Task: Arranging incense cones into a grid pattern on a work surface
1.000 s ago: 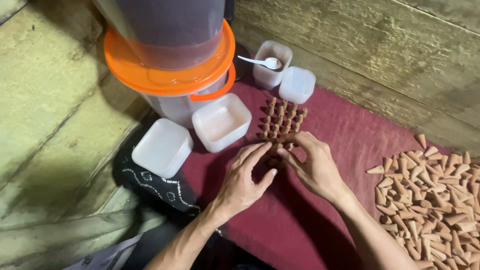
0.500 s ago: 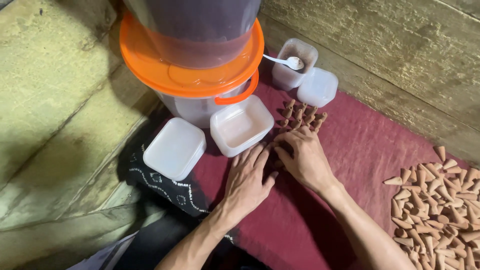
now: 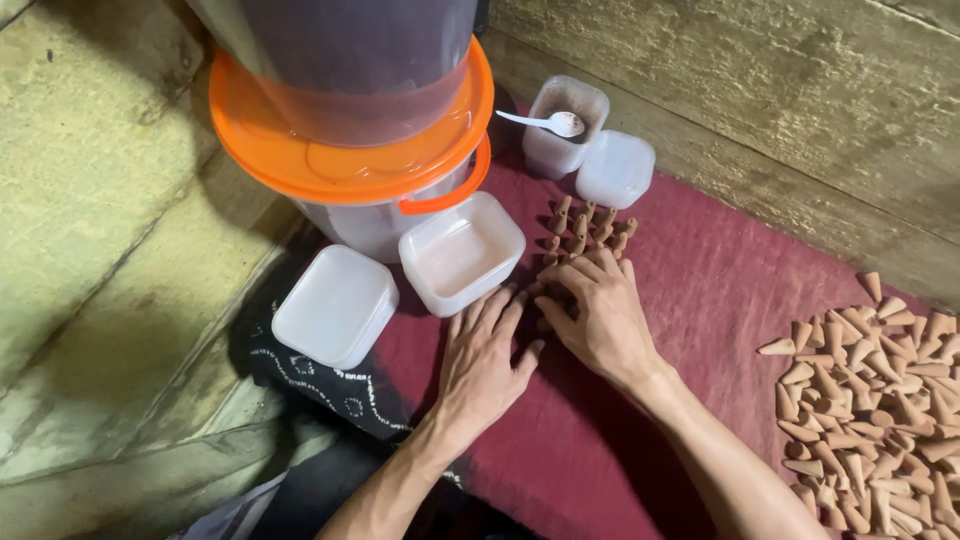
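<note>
Two hands, risk: left hand and right hand lie flat and released on the red cloth, fingertips at the near edge of the standing cones; nothing is grasped. A careless nudge could, I judge, topple the whole cluster, since the cones stand upright and close together.
Bucket: the big tub with orange lid looms just beside the left hand; a raised wrist could knock it.
Cone pile: the loose heap lies well apart at the right; a sweeping right forearm could scatter it.
Open box: the white box sits touching-close to the left fingers and may be shoved.
Lid: the flat lid rests near the cloth's edge.
Cup and spoon: the spoon balances across the small cup; a bump could tip it.
</note>
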